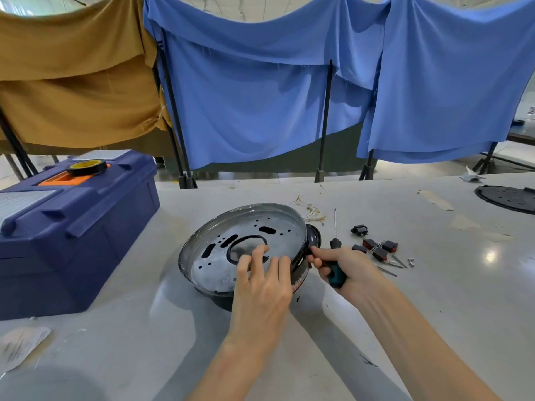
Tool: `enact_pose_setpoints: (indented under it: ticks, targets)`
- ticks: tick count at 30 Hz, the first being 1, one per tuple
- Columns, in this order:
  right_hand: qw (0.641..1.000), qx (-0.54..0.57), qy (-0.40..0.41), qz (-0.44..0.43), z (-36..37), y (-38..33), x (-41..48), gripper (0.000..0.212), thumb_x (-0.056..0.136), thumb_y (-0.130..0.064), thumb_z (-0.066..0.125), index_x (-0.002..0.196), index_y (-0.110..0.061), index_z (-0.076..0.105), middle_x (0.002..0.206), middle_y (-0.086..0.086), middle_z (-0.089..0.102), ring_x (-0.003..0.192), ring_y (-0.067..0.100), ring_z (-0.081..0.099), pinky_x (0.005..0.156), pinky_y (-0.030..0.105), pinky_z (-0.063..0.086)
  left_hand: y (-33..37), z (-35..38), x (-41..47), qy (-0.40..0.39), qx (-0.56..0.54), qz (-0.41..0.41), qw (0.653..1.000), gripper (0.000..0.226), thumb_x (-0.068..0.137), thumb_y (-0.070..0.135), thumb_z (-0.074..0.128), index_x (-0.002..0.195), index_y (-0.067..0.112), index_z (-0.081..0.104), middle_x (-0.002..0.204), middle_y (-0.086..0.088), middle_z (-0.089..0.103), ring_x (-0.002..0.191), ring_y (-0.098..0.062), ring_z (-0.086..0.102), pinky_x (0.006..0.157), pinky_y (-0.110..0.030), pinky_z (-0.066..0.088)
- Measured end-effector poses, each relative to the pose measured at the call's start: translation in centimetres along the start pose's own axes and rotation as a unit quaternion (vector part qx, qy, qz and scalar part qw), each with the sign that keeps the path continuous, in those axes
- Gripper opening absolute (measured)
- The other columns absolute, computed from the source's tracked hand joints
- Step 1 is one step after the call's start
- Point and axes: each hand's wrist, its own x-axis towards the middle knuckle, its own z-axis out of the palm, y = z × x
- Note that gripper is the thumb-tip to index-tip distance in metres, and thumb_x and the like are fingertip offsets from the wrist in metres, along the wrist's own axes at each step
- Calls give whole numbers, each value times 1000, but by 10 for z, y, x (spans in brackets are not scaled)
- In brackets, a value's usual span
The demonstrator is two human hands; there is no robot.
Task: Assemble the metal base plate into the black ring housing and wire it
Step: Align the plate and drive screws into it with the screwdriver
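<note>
The round metal base plate with several slots and a central hole sits tilted inside the black ring housing on the table. My left hand rests on the plate's near edge, fingers spread onto the metal by the central hole. My right hand holds a screwdriver with a teal and black handle, shaft pointing away, while its fingertips touch the housing's right side by a black handle. A bundle of thin wires lies just behind the plate.
A blue toolbox with a roll of black tape on top stands at the left. Several black and red rocker switches and small metal pins lie right of my hand. A black perforated disc sits far right. Paper lies near left.
</note>
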Motion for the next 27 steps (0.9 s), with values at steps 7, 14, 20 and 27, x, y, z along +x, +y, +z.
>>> enact_pose_setpoints:
  ticks: [7, 14, 20, 27]
  targets:
    - [999, -17, -42, -29, -6, -3, -4, 12, 86, 8, 64, 98, 9, 63, 64, 13, 65, 45, 11, 54, 38, 16, 40, -26, -16, 29, -4, -26, -18, 999, 52, 42, 32, 85, 85, 16, 63, 81, 4, 67, 103, -25, 60, 87, -38, 24]
    - [999, -8, -19, -39, -9, 7, -5, 20, 77, -1, 75, 91, 8, 64, 69, 14, 69, 50, 13, 60, 40, 17, 43, -55, -30, 73, -99, -83, -65, 990, 74, 58, 54, 78, 119, 22, 52, 115, 0, 55, 123, -20, 36, 91, -37, 12]
    - [995, 71, -72, -22, 9, 7, -8, 21, 76, -2, 72, 93, 5, 62, 70, 11, 67, 53, 13, 62, 43, 17, 48, -68, -47, 108, -115, -168, -95, 975, 69, 54, 54, 82, 109, 24, 56, 96, 5, 55, 104, -19, 44, 86, -36, 15]
    - [989, 98, -95, -62, 21, -9, -14, 22, 69, -11, 73, 85, 0, 63, 66, 6, 64, 51, 11, 58, 45, 16, 49, -78, -65, 126, -129, -281, -189, 932, 75, 44, 51, 89, 109, 23, 65, 91, 6, 59, 96, -21, 46, 96, -39, 30]
